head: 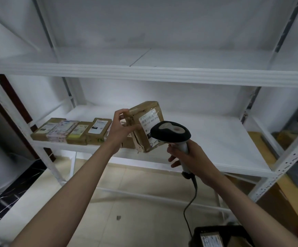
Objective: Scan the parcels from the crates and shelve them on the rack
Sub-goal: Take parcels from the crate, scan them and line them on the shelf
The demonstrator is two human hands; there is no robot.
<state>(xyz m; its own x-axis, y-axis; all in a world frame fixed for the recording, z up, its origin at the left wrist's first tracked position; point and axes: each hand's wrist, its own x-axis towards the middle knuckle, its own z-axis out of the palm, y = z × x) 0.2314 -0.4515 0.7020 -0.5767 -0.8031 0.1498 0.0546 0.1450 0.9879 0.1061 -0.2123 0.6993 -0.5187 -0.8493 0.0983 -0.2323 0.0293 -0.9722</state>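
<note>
Parcel (145,125) label partly behind scanner (170,131)

Parcels (71,130) lie in a row at the rack's (144,73) lower shelf's left end.

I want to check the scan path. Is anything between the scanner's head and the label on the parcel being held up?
No. In the head view the scanner in the right hand sits right before the label of the parcel held by the left hand; nothing intervenes.

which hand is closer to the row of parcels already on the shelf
Left. The left hand, gripping the brown parcel, sits just right of the shelved row. The right hand, gripping the scanner, is farther right and lower.
</note>
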